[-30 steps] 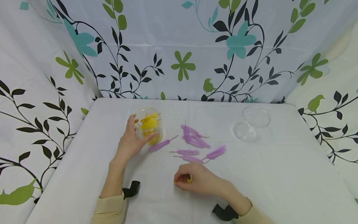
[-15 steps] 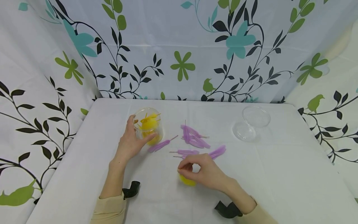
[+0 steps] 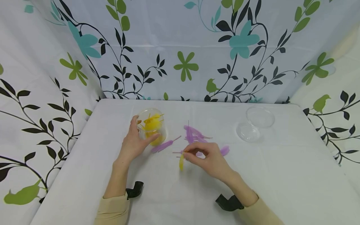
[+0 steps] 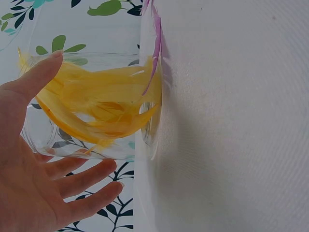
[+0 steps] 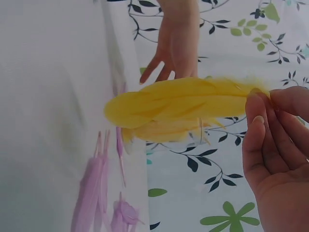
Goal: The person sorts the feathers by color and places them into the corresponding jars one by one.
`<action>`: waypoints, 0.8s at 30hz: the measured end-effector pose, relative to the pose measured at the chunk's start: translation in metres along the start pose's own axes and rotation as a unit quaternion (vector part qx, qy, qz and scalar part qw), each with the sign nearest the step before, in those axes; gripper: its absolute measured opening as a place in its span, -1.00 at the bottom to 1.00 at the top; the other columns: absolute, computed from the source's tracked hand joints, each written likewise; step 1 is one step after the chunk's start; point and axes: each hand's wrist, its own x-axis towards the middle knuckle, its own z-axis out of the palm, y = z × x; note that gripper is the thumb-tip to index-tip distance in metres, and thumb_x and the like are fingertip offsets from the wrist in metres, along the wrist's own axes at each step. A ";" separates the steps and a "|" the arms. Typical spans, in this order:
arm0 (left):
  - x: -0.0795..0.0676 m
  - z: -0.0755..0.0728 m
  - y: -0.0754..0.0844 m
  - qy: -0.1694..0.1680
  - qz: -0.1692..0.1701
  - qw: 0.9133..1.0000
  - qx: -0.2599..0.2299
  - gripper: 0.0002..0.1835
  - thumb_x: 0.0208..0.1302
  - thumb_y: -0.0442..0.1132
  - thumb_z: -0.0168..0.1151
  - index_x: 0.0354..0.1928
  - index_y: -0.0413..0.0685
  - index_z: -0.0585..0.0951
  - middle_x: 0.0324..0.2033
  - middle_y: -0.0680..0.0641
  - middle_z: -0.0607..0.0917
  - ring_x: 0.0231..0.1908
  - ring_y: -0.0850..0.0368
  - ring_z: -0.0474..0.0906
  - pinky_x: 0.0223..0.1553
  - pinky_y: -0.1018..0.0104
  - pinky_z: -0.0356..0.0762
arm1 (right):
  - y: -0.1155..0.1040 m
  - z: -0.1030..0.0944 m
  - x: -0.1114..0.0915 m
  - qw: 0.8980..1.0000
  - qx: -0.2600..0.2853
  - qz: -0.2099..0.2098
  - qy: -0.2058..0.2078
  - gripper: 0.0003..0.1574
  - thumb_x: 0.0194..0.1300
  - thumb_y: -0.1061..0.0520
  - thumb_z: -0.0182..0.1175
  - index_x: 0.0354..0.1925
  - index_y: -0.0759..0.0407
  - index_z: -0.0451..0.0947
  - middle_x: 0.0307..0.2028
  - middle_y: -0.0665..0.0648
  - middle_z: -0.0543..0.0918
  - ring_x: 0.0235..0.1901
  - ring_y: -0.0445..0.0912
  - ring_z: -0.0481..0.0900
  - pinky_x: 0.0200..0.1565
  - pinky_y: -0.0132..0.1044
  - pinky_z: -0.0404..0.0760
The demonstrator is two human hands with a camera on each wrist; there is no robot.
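A clear plastic jar (image 3: 160,130) stands upright at the left of the table, holding several yellow feathers (image 4: 99,104). My left hand (image 3: 132,145) wraps loosely round it, thumb on the near side and fingers on the far side. Over the middle of the table, my right hand (image 3: 206,156) pinches a yellow feather (image 5: 178,101) by its quill between thumb and fingertips. The feather hangs down in the head view. Several purple feathers (image 3: 197,134) lie on the table beyond and partly behind the right hand. One separate purple feather (image 3: 164,146) lies beside the jar's base.
At the back right of the white table (image 3: 281,175) are a second clear container (image 3: 247,132) and a round clear rim (image 3: 261,117) just behind it. A patterned curtain (image 3: 157,37) hangs along the table's back and sides.
My right hand has lifted the yellow feather from near the table's front and carried it forward, over the purple feathers. The left hand stays at the jar.
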 end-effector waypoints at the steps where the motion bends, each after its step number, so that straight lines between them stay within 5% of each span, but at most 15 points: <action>1: 0.000 0.000 0.000 0.000 0.000 1.000 0.000 0.24 0.07 0.45 0.30 0.57 0.25 -0.25 0.54 -0.14 0.14 0.40 -0.38 0.23 0.27 -0.42 0.28 | 0.000 0.000 0.002 1.000 0.004 -0.001 0.005 -0.82 0.26 0.31 0.34 -0.16 0.13 0.70 -0.30 0.07 0.75 -0.28 -0.16 0.64 -0.13 -0.28 0.70; 24: -0.001 0.001 0.000 0.002 0.007 1.000 -0.004 0.24 0.07 0.44 0.32 0.57 0.22 -0.22 0.53 -0.15 0.14 0.38 -0.36 0.27 0.24 -0.39 0.35 | -0.017 -0.001 0.040 0.989 0.056 -0.020 0.138 -0.80 0.26 0.41 0.29 -0.11 0.35 0.65 -0.28 0.28 0.73 -0.26 -0.08 0.73 -0.11 -0.26 0.73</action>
